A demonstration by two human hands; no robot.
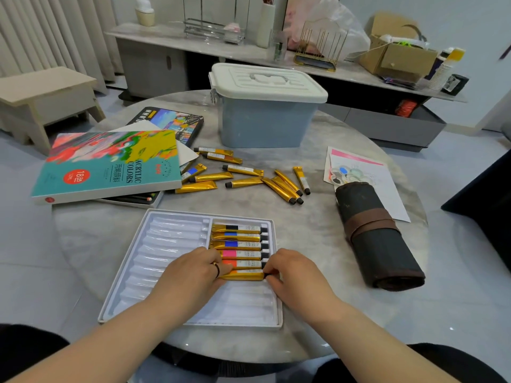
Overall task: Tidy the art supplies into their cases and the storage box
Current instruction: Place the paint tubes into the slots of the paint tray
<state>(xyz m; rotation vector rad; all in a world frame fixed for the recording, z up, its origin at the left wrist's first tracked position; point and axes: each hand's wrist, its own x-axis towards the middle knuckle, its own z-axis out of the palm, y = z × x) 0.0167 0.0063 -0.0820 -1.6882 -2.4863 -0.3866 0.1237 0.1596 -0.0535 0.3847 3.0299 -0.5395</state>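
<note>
Paint tube lies sixth in the right column of the white tray, held at both ends: left hand fingers closed on its crimped end, right hand pinching the cap. Loose tubes scatter across the round marble table, before the lidded storage box.

My round marble table is carrying the blue storage box at its far side. Nearer than the box, loose gold paint tubes are lying; nearer still, the white tray is sitting.
</note>
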